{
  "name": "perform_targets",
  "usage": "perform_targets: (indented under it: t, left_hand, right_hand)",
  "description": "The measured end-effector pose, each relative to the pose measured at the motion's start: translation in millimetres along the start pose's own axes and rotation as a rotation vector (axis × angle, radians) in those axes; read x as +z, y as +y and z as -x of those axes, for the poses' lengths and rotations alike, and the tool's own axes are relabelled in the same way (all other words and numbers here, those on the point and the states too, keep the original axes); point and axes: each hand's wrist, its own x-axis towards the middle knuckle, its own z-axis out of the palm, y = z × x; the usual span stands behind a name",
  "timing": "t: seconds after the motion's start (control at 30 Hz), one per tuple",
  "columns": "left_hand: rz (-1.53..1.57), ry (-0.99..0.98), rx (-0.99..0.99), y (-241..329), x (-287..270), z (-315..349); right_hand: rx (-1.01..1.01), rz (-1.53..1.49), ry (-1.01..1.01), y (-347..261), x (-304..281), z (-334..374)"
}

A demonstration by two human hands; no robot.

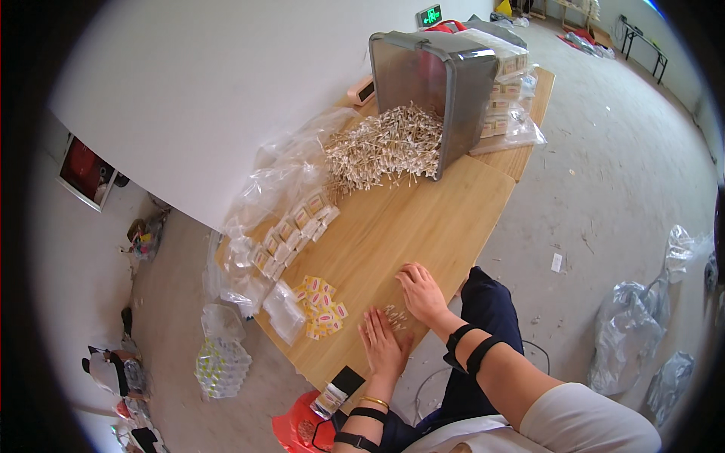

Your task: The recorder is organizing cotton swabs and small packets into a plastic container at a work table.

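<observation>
My left hand (384,349) lies flat on the wooden table with its fingers stretched out. Just beyond it, my right hand (423,293) rests on the tabletop, fingers slightly bent and nothing visible in them. A few loose cotton swabs (394,317) lie between the two hands. Left of my left hand is a spread of small yellow-and-white cards (321,308). Further up the table, a big heap of cotton swabs (385,151) spills from a grey plastic bin (464,106) tipped on its side.
Small filled packs (294,234) line the left edge beside clear plastic bags (283,155). More bagged packs (502,113) stand behind the bin. A black box (347,380) sits at the near corner, above a red bag (294,423). Plastic sacks (627,332) lie on the floor at right.
</observation>
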Motion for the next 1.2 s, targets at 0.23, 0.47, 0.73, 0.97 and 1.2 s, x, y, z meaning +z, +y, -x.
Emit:
perform_targets:
  t: [0.23, 0.47, 0.73, 0.97, 1.2]
  left_hand:
    - [-0.091, -0.001, -0.039, -4, -6, -11]
    - [-0.040, 0.040, 0.050, -14, 0, -10]
    - [-0.034, -0.050, 0.065, 0, -4, 6]
    - [0.006, -0.001, 0.025, -12, -6, -15]
    - [0.071, -0.020, 0.061, 10, -9, 8]
  right_hand:
    - [-0.004, 0.027, 0.001, 0, 2, 1]
    - [-0.025, 0.028, 0.024, -1, 4, 1]
    - [0.003, 0.032, 0.009, 1, 2, 0]
    - [-0.012, 0.043, 0.010, -2, 2, 1]
    - [0.001, 0.045, -0.014, -1, 3, 1]
